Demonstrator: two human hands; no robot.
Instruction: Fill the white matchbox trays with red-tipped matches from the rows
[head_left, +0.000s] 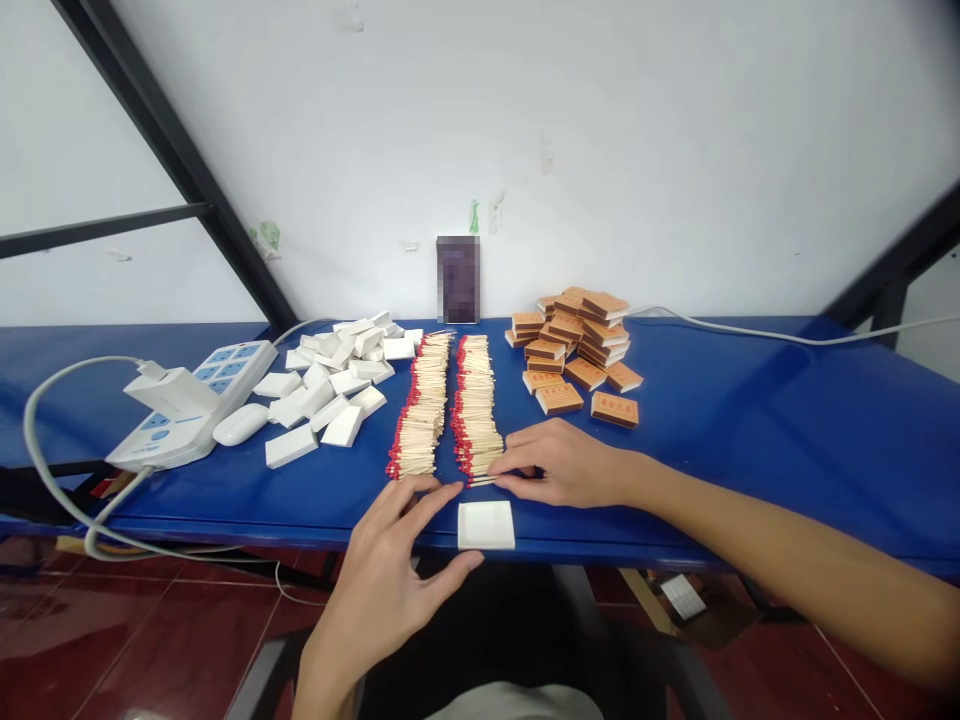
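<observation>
Two long rows of red-headed matches lie on the blue table: a left row (pixel 421 410) and a right row (pixel 476 405), heads to the left. My right hand (pixel 559 465) is at the near end of the right row, fingertips pinched on the plain ends of matches there. A shallow white matchbox tray (pixel 486 526) sits at the table's front edge. Beside it, my left hand (pixel 397 560) is open, with thumb and forefinger spread at the tray's left and no visible contact with it.
White matchbox trays (pixel 330 375) lie heaped on the left, near a white power strip (pixel 195 400) with a charger and cable. Orange-brown matchboxes (pixel 577 340) are piled at the right. A pixelated dark panel (pixel 458 280) stands against the wall. A white cable (pixel 780 337) crosses the back right.
</observation>
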